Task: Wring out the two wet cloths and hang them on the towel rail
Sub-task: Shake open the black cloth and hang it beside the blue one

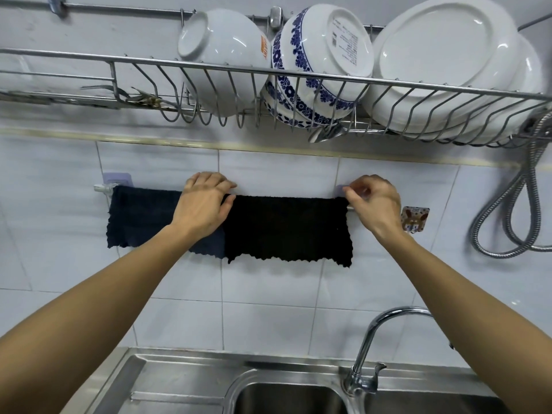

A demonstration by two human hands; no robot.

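Observation:
A navy blue cloth (137, 218) hangs over the left part of the towel rail (101, 188) on the tiled wall. A black cloth (286, 228) hangs beside it on the right, and its left edge overlaps the blue one. My left hand (203, 206) grips the black cloth's top left corner at the rail, fingers over the top and thumb in front. My right hand (373, 201) pinches the black cloth's top right corner with fingertips. Most of the rail is hidden under the cloths.
A wire dish rack (209, 62) with white bowls, a blue-patterned bowl (313, 67) and plates hangs just above the rail. A steel sink (185, 380) and tap (385, 333) lie below. A metal hose (507, 210) and a small wall hook (413, 218) are at right.

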